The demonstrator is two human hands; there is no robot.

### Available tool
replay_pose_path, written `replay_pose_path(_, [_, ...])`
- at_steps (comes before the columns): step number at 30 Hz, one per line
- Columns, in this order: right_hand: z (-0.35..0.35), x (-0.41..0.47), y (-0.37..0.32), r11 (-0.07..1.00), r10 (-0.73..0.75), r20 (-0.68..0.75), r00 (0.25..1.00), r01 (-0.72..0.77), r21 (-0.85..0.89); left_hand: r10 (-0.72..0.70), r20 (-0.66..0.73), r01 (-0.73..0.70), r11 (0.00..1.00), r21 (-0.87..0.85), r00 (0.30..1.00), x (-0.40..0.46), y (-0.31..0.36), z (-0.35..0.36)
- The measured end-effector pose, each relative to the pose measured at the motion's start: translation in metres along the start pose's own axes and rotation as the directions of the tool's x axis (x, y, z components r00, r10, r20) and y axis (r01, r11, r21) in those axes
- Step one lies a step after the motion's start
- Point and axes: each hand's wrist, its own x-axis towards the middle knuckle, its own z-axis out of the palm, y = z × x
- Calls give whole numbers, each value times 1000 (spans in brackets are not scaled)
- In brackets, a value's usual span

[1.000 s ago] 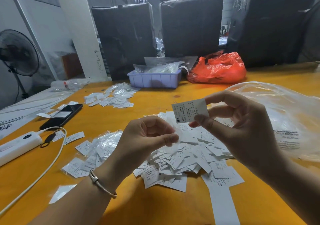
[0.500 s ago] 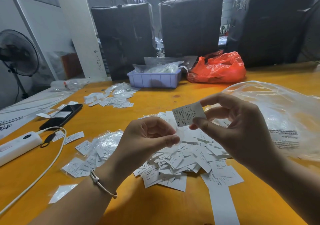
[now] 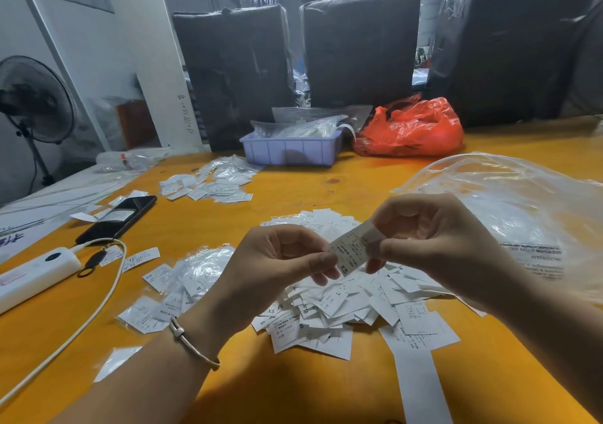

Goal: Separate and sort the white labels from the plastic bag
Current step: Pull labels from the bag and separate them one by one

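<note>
Held label [image 3: 350, 254]: a white label printed "XS", raised between both hands above the loose pile.
Right hand [image 3: 434, 244]: fingers curled, thumb and fingertips pinching the upper right end of the held label.
Left hand [image 3: 277, 260]: fingers curled, fingertips meeting the lower left edge of the held label; judged a pinch (the exact contact is partly hidden by the fingers).
Loose pile [image 3: 342, 303]: white labels heaped directly beneath both hands, mixed sizes readable (XS, S, M, L), unsorted.
Paper strip [image 3: 421, 381]: a long white strip below the right forearm, running toward the near edge of the table [image 3: 293, 391].
Clear plastic bag [image 3: 522, 208]: lies just right of the right hand, open and slack; judged largely emptied, contents not fully visible.
Wrapped labels [image 3: 182, 286]: small clear packets of labels left of the left wrist.
Far group [image 3: 208, 182]: further labels and packets well beyond the left hand, possibly a sorted batch; cannot tell by what rule.
Other items: phone [image 3: 117, 218] and power strip [image 3: 36, 273] far left of the left hand; blue tray [image 3: 290, 151] and red bag [image 3: 411, 130] beyond both hands.
Progress: labels are out of the bag, so separation appears mostly done; sorting appears early, since most labels remain in the pile.
</note>
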Motion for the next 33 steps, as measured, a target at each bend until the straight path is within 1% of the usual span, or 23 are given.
replay_pose_path(1, [-1, 1, 1, 999, 35, 34, 999, -35, -7, -8, 13, 8, 1000, 2, 1000, 0, 0, 1])
replay_pose_path(3, [-1, 1, 4, 994, 77, 90, 993, -70, -86, -27, 34, 26, 1000, 13, 999, 0, -1, 3])
replay_pose_path(4, [0, 1, 6, 987, 70, 95, 993, -55, -154, -33, 39, 32, 999, 23, 999, 0, -2, 4])
replay_pose_path(5, [2, 0, 8, 968, 31, 72, 997, -12, -252, -36, 39, 35, 999, 31, 999, 1, -2, 5])
replay_pose_path(7, [6, -1, 12, 867, -134, -13, 991, 111, -486, -40, 10, 40, 999, 35, 999, 1, -2, 6])
replay_pose_path(8, [8, -2, 13, 799, -236, -44, 971, 168, -578, -41, -16, 42, 999, 33, 999, 2, -2, 6])
replay_pose_path(9, [9, -2, 12, 739, -327, -61, 943, 215, -638, -43, -42, 44, 999, 31, 998, 2, -1, 6])
replay_pose_path(10, [11, -3, 12, 702, -389, -69, 919, 247, -668, -44, -65, 46, 998, 31, 997, 2, -1, 5])
replay_pose_path(12, [14, -3, 9, 679, -429, -60, 901, 277, -680, -41, -93, 44, 999, 23, 995, 3, 0, 4])
replay_pose_path(14, [18, -5, 8, 695, -401, -45, 915, 272, -666, -37, -96, 37, 999, 2, 995, 3, 0, 3])
replay_pose_path(17, [24, -8, 8, 729, -327, -79, 942, 198, -655, -31, -87, 31, 999, -9, 996, 2, -1, 4])
replay_pose_path(19, [24, -8, 6, 731, -306, -96, 947, 170, -660, -26, -95, 24, 1000, -16, 995, 2, -2, 3])
replay_pose_path(21, [25, -7, 6, 704, -309, -46, 950, 196, -683, -22, -96, 18, 999, -40, 995, 3, -2, 2])
replay_pose_path(24, [27, -7, 7, 644, -268, 72, 961, 234, -729, -9, -90, 3, 997, -71, 996, 3, -4, 2])
replay_pose_path(26, [25, -6, 10, 616, -270, 89, 959, 243, -750, -11, -86, 5, 998, -65, 996, 2, -5, 1])
replay_pose_path(28, [17, -2, 13, 608, -312, 46, 949, 236, -758, -25, -83, 21, 998, -52, 996, 3, -5, -2])
replay_pose_path(30, [2, 4, 16, 561, -394, -66, 917, 183, -807, -50, -111, 46, 998, -44, 993, 5, -4, -9])
replay_pose_path(31, [-8, 6, 18, 517, -432, -140, 891, 118, -848, -65, -131, 62, 998, -29, 989, 5, -4, -14])
replay_pose_path(32, [-19, 8, 20, 464, -445, -215, 869, 19, -886, -84, -149, 84, 996, -4, 985, 6, -4, -20])
replay_pose_path(33, [-31, 9, 23, 408, -424, -283, 860, -97, -908, -106, -169, 112, 993, 29, 980, 7, -5, -27])
